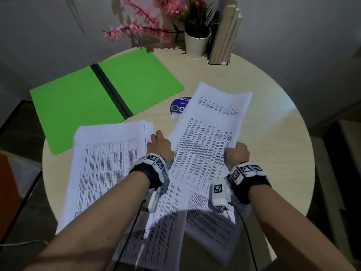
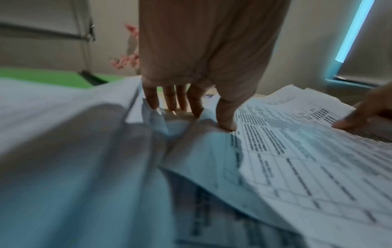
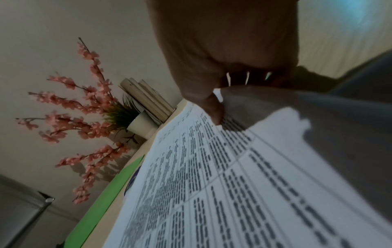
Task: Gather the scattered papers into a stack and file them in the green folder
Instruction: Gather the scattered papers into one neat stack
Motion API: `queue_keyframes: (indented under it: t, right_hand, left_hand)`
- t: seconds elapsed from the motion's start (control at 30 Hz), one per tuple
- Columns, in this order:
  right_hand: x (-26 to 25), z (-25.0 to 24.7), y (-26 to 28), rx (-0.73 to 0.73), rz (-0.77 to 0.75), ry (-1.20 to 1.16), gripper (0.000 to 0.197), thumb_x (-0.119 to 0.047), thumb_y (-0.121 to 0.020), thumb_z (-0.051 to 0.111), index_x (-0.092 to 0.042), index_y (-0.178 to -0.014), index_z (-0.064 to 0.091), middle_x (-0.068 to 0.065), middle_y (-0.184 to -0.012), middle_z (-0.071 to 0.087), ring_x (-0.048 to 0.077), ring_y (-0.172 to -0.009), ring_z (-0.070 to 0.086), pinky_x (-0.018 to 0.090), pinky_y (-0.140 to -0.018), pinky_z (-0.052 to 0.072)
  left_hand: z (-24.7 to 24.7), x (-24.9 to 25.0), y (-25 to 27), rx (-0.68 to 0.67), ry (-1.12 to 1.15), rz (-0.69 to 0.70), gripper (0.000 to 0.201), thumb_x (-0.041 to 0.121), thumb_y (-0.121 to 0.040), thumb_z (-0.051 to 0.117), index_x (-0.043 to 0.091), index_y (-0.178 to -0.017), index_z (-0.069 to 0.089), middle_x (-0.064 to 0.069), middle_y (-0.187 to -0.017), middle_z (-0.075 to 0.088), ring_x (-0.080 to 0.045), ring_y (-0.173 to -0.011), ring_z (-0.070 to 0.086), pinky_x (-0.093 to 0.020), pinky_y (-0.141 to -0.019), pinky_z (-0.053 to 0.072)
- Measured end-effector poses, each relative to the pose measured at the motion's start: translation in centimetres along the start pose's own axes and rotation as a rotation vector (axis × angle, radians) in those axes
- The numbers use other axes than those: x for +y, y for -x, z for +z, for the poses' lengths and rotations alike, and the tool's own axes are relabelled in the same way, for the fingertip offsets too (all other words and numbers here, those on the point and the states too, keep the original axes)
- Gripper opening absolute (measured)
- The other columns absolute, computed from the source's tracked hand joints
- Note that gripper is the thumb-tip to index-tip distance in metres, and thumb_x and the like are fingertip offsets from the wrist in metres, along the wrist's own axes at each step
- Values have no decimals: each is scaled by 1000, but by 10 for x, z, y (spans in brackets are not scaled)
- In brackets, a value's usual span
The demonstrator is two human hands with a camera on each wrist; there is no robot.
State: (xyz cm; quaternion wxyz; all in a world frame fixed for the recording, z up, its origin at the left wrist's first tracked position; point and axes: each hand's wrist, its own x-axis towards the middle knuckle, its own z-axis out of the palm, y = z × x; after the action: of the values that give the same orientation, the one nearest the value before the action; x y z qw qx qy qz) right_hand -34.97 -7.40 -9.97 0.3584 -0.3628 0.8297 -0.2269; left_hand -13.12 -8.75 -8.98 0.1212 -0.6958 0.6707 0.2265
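The green folder (image 1: 97,98) lies open at the table's back left, also visible as the folder (image 3: 101,201). A stack of printed papers (image 1: 105,165) lies in front of it. A second bundle of papers (image 1: 209,137) lies tilted at the centre right. My right hand (image 1: 237,153) grips its right edge, thumb on top (image 3: 214,110). My left hand (image 1: 160,145) is between the two piles. Its fingers (image 2: 169,99) point down at the table, and its thumb (image 2: 227,120) pinches the bundle's raised left edge. More sheets (image 1: 172,222) lie under my forearms.
A blue round disc (image 1: 176,108) is partly under the right bundle's far corner. A white plant pot (image 1: 197,44), pink blossom branches (image 1: 136,26) and an upright wooden holder (image 1: 224,36) stand at the back of the round table (image 1: 273,133).
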Motion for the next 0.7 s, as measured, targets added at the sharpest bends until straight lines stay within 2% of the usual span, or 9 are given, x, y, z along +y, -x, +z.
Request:
queue_keyframes:
  t: [0.13, 0.23, 0.33, 0.4, 0.43, 0.5, 0.6, 0.67, 0.7]
  right_hand:
    - [15, -34, -9, 156, -33, 2, 15, 1, -84, 43, 3, -90, 57, 16, -84, 54, 34, -79, 52, 44, -71, 48]
    - [43, -69, -16, 147, 14, -17, 16, 2, -80, 44, 2, -83, 59, 16, -76, 53, 26, -73, 47, 37, -65, 42]
    - [66, -76, -12, -33, 54, -109, 16, -3, -84, 48, -3, -75, 61, 19, -70, 51, 27, -69, 44, 36, -63, 33]
    - [68, -70, -3, -133, 57, -200, 19, -9, -87, 49, -1, -85, 65, 32, -75, 57, 29, -69, 48, 41, -64, 42]
    - [67, -66, 3, -189, 37, -237, 20, -13, -88, 49, -3, -89, 67, 37, -84, 61, 31, -73, 53, 47, -71, 49]
    - [60, -61, 18, -300, -23, -328, 20, -10, -91, 48, -7, -92, 67, 27, -96, 67, 32, -87, 61, 56, -87, 50]
    - [57, -54, 34, -472, -95, -404, 27, 5, -87, 51, -9, -108, 63, 8, -108, 69, 21, -102, 65, 36, -91, 51]
    - [58, -49, 41, -491, -132, -363, 31, -2, -82, 60, -12, -111, 63, 7, -108, 70, 22, -101, 66, 34, -88, 50]
    - [56, -50, 43, -431, -133, -312, 30, -4, -81, 59, -8, -110, 63, 9, -101, 71, 27, -93, 66, 34, -79, 51]
  left_hand:
    - [7, 5, -1, 38, 98, -47, 74, 51, -76, 65, -1, -124, 46, -14, -135, 33, -35, -124, 33, -44, -98, 38]
    - [9, 10, 4, 78, 122, -81, 88, 51, -70, 71, 0, -131, 34, -15, -137, 32, -34, -126, 33, -41, -96, 39]
    - [7, 16, 5, 37, 92, -108, 69, 43, -77, 68, -2, -125, 45, -14, -137, 33, -33, -127, 32, -42, -97, 38]
    - [3, 20, 2, 1, 133, -82, 44, 34, -84, 61, 2, -114, 57, -14, -132, 41, -33, -126, 35, -44, -97, 36]
    - [-1, 21, 1, 2, 209, -77, 29, 28, -86, 57, 4, -102, 61, -16, -128, 47, -33, -123, 40, -44, -97, 35]
    - [-10, 21, 0, 26, 419, -82, 18, 20, -87, 50, 8, -74, 55, -20, -118, 59, -35, -115, 51, -44, -98, 34]
    - [-21, 24, 0, 107, 682, -40, 24, 29, -83, 47, 8, -81, 60, -23, -103, 65, -40, -107, 58, -39, -88, 41]
    - [-23, 26, 1, 163, 722, 35, 31, 33, -76, 44, 9, -85, 61, -24, -97, 61, -42, -103, 57, -34, -78, 42]
    - [-24, 26, 2, 182, 688, 40, 34, 32, -77, 48, 7, -95, 61, -23, -105, 58, -41, -108, 55, -37, -82, 45]
